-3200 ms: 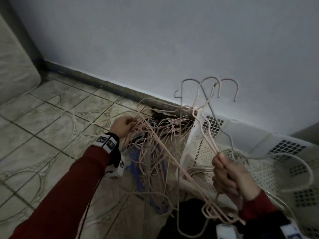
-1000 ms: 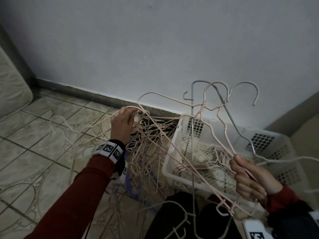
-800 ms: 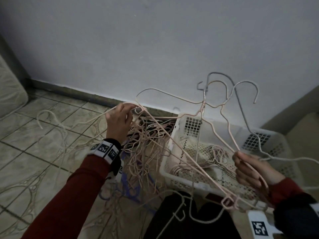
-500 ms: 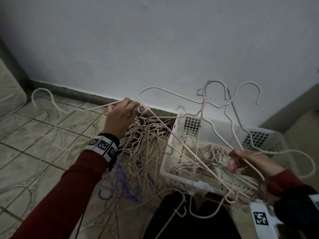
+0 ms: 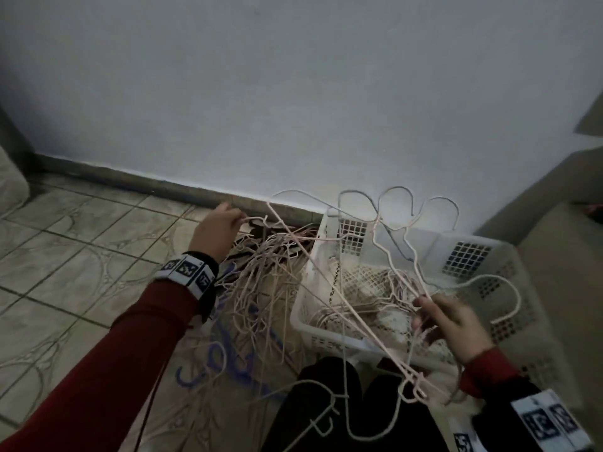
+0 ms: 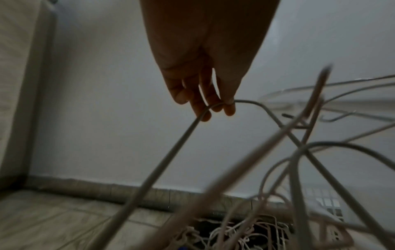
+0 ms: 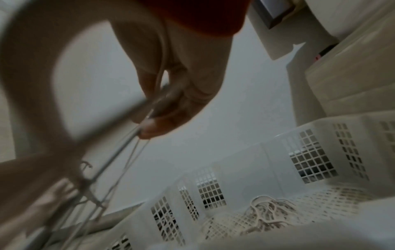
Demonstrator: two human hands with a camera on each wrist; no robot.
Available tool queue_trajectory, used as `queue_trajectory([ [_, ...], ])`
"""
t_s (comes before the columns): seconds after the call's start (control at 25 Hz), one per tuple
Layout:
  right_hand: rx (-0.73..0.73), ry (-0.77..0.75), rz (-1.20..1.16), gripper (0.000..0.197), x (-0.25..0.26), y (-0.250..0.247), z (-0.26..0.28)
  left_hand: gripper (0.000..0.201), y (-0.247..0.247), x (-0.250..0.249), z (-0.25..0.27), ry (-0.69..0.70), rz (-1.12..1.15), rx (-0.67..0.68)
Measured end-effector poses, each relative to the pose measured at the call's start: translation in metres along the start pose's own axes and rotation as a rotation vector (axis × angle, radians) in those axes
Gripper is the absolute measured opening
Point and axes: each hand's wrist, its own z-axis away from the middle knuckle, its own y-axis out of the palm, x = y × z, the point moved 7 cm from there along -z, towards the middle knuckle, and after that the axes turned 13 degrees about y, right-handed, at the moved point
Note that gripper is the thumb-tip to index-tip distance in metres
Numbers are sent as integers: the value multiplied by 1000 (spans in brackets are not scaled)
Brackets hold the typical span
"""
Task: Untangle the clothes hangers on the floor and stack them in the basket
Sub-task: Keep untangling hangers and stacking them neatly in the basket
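Observation:
A tangled pile of pale pink wire hangers [image 5: 261, 282] lies on the tiled floor against the white perforated basket [image 5: 470, 249]. My left hand [image 5: 218, 233] is raised over the pile near the wall, its fingertips pinching the bend of one hanger wire [image 6: 215, 105]. My right hand [image 5: 453, 324] hovers over the basket's near side and grips a bunch of hangers [image 5: 401, 256] by their shoulders; their hooks point up toward the wall. In the right wrist view my fingers [image 7: 162, 121] close around those wires. More hangers [image 7: 269, 213] lie in the basket.
A blue hanger [image 5: 235, 353] shows under the pile. The white wall and dark skirting [image 5: 130, 181] run close behind. A mattress edge [image 5: 9, 184] is at far left. My dark-clothed knees [image 5: 326, 402] are below the basket. A beige step [image 5: 561, 256] stands at right.
My right hand has lowered the bunch toward the basket, hooks dropping. My left hand shifted toward the wall, and the long hanger that stretched out to the left is no longer raised.

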Motion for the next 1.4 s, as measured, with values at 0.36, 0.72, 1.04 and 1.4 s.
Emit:
queue_trajectory([
  [0.36,70,-21,-194,39,4,-6,11,28,23,47,26,-361,-39,137],
  [0.72,25,-69,-147,45,25,13,19,25,68,2,59,-243,304,158],
  [1.04,126,-55,-160,53,32,14,33,35,92,25,25,-319,278,390],
  [1.4,69,-72,-129,32,67,34,32,24,102,24,25,-309,272,348],
])
